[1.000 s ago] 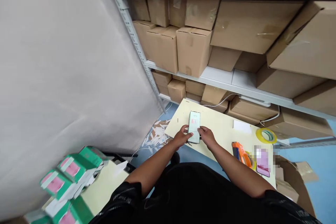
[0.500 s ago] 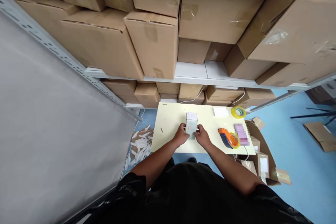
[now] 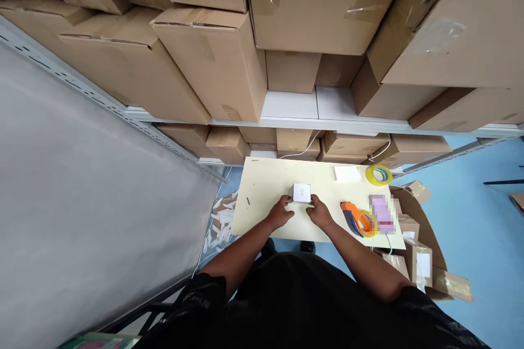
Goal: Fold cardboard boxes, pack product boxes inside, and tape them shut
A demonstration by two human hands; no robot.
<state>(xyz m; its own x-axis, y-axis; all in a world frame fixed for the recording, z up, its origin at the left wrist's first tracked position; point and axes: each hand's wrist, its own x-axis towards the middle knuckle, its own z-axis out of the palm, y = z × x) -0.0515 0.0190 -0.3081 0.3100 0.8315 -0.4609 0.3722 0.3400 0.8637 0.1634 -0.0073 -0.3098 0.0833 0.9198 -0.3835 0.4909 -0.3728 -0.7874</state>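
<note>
A small pale box point(image 3: 302, 193) stands on end on a cream table point(image 3: 266, 182), its white top face toward me. My left hand point(image 3: 281, 211) grips its left side and my right hand point(image 3: 320, 211) grips its right side. Both forearms reach forward from my black shirt. The box's lower faces are hidden between my fingers.
On the table's right part lie an orange tape dispenser point(image 3: 357, 218), a pink blurred item point(image 3: 381, 214), a yellow tape roll point(image 3: 379, 174) and a white pad point(image 3: 346, 173). Metal shelves point(image 3: 295, 114) stacked with cardboard cartons point(image 3: 213, 60) rise behind. An open carton point(image 3: 421, 262) sits on the blue floor at right.
The box lay flat showing its green and pink face; now it stands on end between both hands. My view has swung right, away from the green boxes at left.
</note>
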